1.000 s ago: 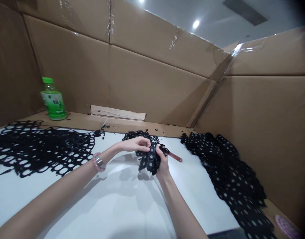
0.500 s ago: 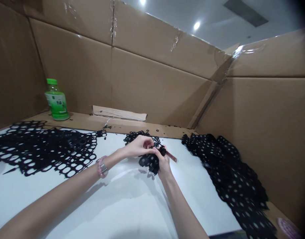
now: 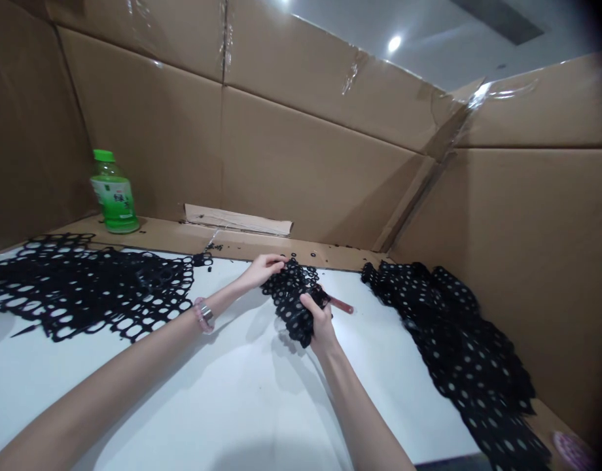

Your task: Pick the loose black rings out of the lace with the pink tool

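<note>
A piece of black perforated sheet (image 3: 288,307), full of round holes, is bunched up at the middle of the white table. My right hand (image 3: 323,327) is closed around its near right side, thumb on top. At the far left edge of the sheet, my left hand (image 3: 264,269) has its thumb and fingertips close together, seemingly pinching that edge. From beside my right hand sticks out a slim reddish-brown rod (image 3: 341,305); its other end is hidden. Small black rings (image 3: 311,275) lie behind the sheet.
Black ring-shaped netting (image 3: 154,317) spreads over the table's left side. Dotted black sheets (image 3: 458,353) are heaped on the right. A green bottle (image 3: 115,203) stands back left, a cardboard strip (image 3: 237,219) along the cardboard wall (image 3: 301,157). Something pink (image 3: 570,448) lies bottom right.
My left hand has moved left and away from my right hand, uncovering more of the perforated sheet, which now lies more spread out. My right hand stays closed on it.
</note>
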### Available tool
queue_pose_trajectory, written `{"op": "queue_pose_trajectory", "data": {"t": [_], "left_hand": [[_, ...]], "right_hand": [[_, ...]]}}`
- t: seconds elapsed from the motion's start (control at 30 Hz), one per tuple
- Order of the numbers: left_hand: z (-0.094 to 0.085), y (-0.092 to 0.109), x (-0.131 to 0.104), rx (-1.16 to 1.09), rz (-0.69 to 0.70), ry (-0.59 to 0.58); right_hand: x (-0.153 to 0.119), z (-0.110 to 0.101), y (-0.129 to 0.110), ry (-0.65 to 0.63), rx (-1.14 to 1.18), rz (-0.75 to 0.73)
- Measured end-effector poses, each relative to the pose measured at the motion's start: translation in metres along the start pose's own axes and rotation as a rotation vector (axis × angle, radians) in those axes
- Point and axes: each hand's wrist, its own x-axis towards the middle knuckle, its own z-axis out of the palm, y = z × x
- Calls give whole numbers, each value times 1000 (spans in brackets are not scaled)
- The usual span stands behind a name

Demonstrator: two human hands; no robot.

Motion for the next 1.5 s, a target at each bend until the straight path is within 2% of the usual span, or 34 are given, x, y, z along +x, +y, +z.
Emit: {"op": "queue_pose_trajectory", "data": {"t": [0.13,0.2,0.33,0.4,0.63,0.8,0.9,1.03,1.17,1.23,1.37,1.5], "left_hand": [[12,6,-4,54,59,-137],[14,15,-8,75,91,-205],[17,38,-19,141,133,-435],[18,46,-23,165,140,-480],[19,45,-24,191,133,-389],[17,43,-21,212,132,-268],[15,42,-19,211,126,-239],[15,42,-21,251,148,-249],[20,48,-28,334,305,-54],[25,53,-32,334,352,-51],[33,55,-35,196,239,-161],[34,46,-29,94,134,-119]], "right_hand": [[-1,-2,-4,-36,15,-9],[-1,-3,-6,-40,49,-6],[1,-4,-6,-46,43,-31],[2,-5,-5,-48,1,-77],[1,0,-9,87,-399,-300],[3,0,-10,92,-453,-394],[6,-3,-8,60,-391,-391],[7,-4,-8,131,-416,-312],[7,-5,-7,126,-370,-236],[6,-5,-6,104,-331,-224],[5,-6,-6,72,-300,-252],[6,-6,-3,66,-267,-267]]}}
